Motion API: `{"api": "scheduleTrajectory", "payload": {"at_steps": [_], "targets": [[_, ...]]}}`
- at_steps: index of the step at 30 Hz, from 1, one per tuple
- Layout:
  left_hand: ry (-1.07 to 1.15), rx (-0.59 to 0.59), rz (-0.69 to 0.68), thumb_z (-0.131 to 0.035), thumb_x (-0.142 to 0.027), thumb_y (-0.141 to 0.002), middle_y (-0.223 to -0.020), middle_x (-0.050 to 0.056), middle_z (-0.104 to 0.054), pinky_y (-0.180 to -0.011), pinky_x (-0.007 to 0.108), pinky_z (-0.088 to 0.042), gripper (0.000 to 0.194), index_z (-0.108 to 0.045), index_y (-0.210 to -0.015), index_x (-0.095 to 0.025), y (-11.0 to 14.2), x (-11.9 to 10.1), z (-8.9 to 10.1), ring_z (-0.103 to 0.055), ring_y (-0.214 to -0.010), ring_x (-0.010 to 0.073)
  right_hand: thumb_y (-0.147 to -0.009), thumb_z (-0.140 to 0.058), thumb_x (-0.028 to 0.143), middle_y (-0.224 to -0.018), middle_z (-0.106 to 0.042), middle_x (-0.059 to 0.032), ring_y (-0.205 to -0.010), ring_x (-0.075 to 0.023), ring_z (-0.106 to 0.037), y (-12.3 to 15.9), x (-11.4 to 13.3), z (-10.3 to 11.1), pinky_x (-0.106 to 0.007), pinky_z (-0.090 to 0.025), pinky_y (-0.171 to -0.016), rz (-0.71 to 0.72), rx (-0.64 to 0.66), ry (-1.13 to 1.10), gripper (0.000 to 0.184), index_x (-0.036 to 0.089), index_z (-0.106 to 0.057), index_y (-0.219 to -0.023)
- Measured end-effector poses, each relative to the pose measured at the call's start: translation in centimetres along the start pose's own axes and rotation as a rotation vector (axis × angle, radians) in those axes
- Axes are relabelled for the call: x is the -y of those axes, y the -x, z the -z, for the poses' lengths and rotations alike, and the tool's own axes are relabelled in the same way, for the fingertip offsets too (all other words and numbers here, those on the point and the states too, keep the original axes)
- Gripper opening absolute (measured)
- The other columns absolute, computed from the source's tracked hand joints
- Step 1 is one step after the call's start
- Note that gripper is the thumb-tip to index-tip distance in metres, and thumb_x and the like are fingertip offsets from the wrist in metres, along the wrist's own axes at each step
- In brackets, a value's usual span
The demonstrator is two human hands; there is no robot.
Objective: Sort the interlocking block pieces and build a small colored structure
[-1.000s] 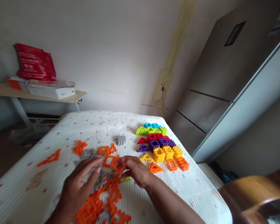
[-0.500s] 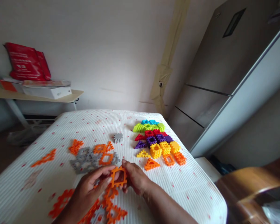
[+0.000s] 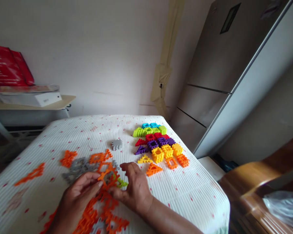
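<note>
An orange interlocking toy frame [image 3: 102, 176] with a hollow middle is pinched between the thumb and fingers of my left hand [image 3: 79, 193]. My right hand [image 3: 138, 188] is just right of it, thumb and fingers spread apart. Its thumb tip is close to the frame's lower edge; contact is hard to tell. A light green piece [image 3: 122, 183] shows between the frame and my right hand. Below lie loose orange pieces [image 3: 116, 224], partly covered by my left hand and forearm. Grey pieces [image 3: 78, 165] spread out behind my left hand.
Stacks sorted by colour stand at the right: yellow [image 3: 158, 155], purple [image 3: 152, 145], light green [image 3: 148, 130] and blue [image 3: 146, 125]. An orange triangle [image 3: 153, 169] lies before them. A grey stack [image 3: 116, 144] sits mid-table. A wooden chair [image 3: 261, 169] and fridge [image 3: 207, 81] flank the right side.
My right hand has let go of the orange frame and its fingers have spread. The frame, still in my left hand, has turned and shifted left. The light green piece has come into sight.
</note>
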State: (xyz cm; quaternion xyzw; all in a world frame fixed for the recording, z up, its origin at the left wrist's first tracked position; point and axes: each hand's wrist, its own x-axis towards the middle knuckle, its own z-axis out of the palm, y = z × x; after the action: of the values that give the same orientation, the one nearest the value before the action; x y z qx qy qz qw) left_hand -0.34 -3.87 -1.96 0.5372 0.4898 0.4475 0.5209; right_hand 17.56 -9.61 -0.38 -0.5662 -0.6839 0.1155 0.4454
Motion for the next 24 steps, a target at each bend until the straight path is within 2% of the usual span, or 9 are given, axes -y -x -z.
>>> {"api": "scheduleTrajectory", "payload": {"at_steps": [3,9,16,20,24], "targets": [[0.018,-0.018,-0.014,-0.074,-0.044,-0.058,-0.071,-0.001,-0.064,-0.062,0.023,-0.05,0.038,-0.059,-0.083,-0.019,0.2,-0.2,-0.3,-0.061,-0.068,0.0168,-0.072,-0.067,0.047,-0.101,-0.059,-0.0107,-0.093,-0.0238,-0.054,0.2,0.5,-0.5,-0.037,-0.048,-0.08,0.053,0.015,0.075,0.056,0.014,-0.053,-0.114],[0.03,0.006,-0.009,-0.072,-0.043,-0.063,-0.07,-0.001,-0.062,-0.061,0.024,-0.048,0.036,-0.057,-0.084,-0.018,0.9,-0.8,-0.7,-0.059,-0.065,0.0149,-0.075,-0.064,0.032,-0.095,-0.058,-0.0101,-0.089,-0.0236,-0.053,0.1,1.2,-1.0,-0.038,-0.048,-0.077,0.019,0.042,0.155,0.036,0.014,-0.055,-0.105],[0.052,0.029,0.005,-0.074,-0.045,-0.06,-0.068,-0.002,-0.064,-0.06,0.023,-0.05,0.037,-0.058,-0.081,-0.019,0.8,-1.1,-1.1,-0.061,-0.064,0.0149,-0.075,-0.064,0.027,-0.095,-0.06,-0.0086,-0.089,-0.023,-0.053,0.1,0.9,-1.3,-0.038,-0.046,-0.079,0.055,0.014,0.204,0.035,0.017,-0.055,-0.108],[0.044,-0.011,0.032,-0.073,-0.052,-0.058,-0.076,0.0,-0.069,-0.065,0.024,-0.054,0.046,-0.06,-0.088,-0.02,0.5,-0.7,-0.4,-0.065,-0.072,0.0181,-0.075,-0.066,0.032,-0.097,-0.062,-0.0079,-0.09,-0.0232,-0.055,0.1,0.7,0.7,-0.037,-0.045,-0.079,0.059,-0.032,0.278,0.037,0.018,-0.057,-0.109],[0.027,-0.09,0.093,-0.072,-0.056,-0.058,-0.079,-0.001,-0.072,-0.067,0.02,-0.053,0.052,-0.06,-0.097,-0.024,-0.2,0.0,0.7,-0.066,-0.079,0.0186,-0.08,-0.062,0.033,-0.1,-0.064,-0.0094,-0.091,-0.0229,-0.058,1.4,-1.8,5.2,-0.037,-0.046,-0.081,-0.05,-0.211,0.41,0.03,0.018,-0.06,-0.106]]}}
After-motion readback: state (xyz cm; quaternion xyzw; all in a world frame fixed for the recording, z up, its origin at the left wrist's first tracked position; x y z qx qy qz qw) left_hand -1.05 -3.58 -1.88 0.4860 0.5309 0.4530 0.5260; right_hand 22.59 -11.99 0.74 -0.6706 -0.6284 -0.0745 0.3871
